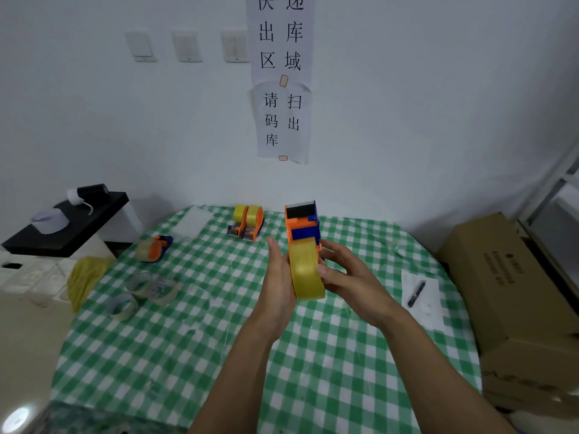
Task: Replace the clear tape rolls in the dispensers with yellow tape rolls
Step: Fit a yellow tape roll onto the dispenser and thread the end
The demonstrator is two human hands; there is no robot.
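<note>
Green/white check table (188, 355) fills most of view, cardboard box (513, 296) at its right edge. Both hands raised over table centre w/ orange-blue dispenser (303, 225), cutter end up, yellow tape roll (305, 272) seated in its lower part. Left hand (280, 283) flat, palm against roll's left side; right hand (347, 277) wrapped round roll + dispenser from the right, thumb on roll face. 2 dispensers w/ yellow rolls (247, 223) at far edge. Dispenser w/ clear roll (155, 249) far left. 3 loose clear rolls (147, 291) near left edge. Marker on paper (416, 292) at right.
</note>
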